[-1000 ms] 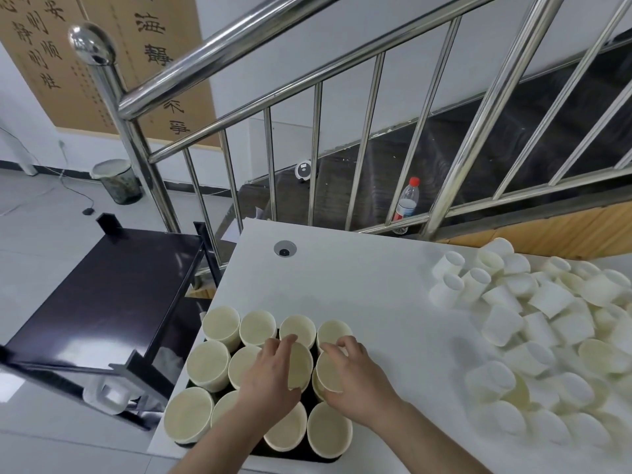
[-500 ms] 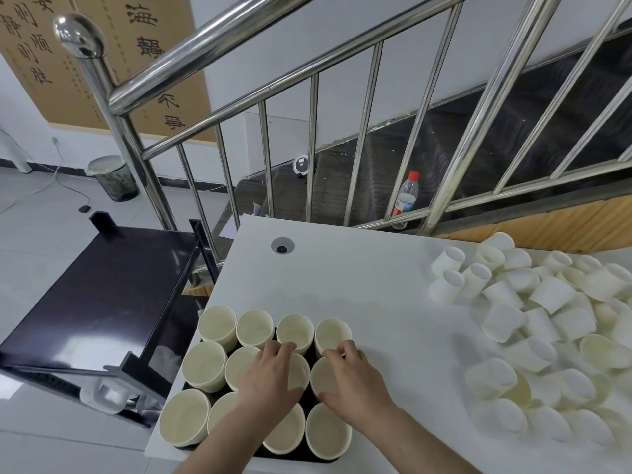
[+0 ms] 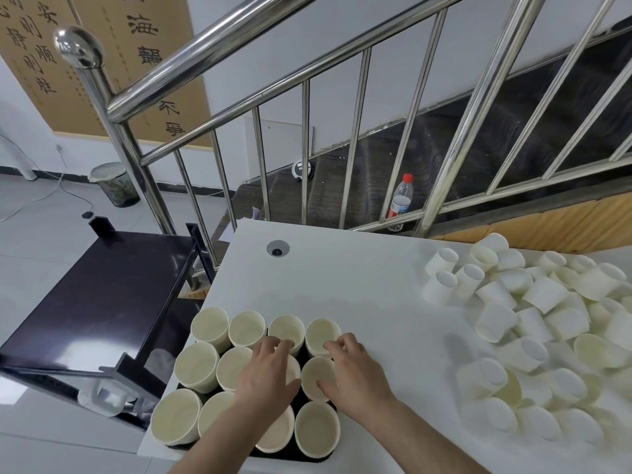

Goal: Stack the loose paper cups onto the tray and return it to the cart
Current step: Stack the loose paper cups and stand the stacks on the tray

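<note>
A black tray sits at the near left corner of the white table, filled with upright cream paper cups in rows. My left hand lies over a cup in the middle row, hiding most of it, with the fingertips reaching the back-row cup. My right hand grips the middle row's rightmost cup, thumb across its rim. A big pile of loose paper cups lies tumbled on the right side of the table.
The dark cart stands just left of the table, its top shelf bare. A steel stair railing runs behind the table. A plastic bottle stands on a stair, and a bin stands on the floor at far left. A cable hole is near the table's back edge.
Both hands have stayed on the two middle-row cups and shifted slightly toward the back row. The cups under them now sit lower, level with their neighbours.
</note>
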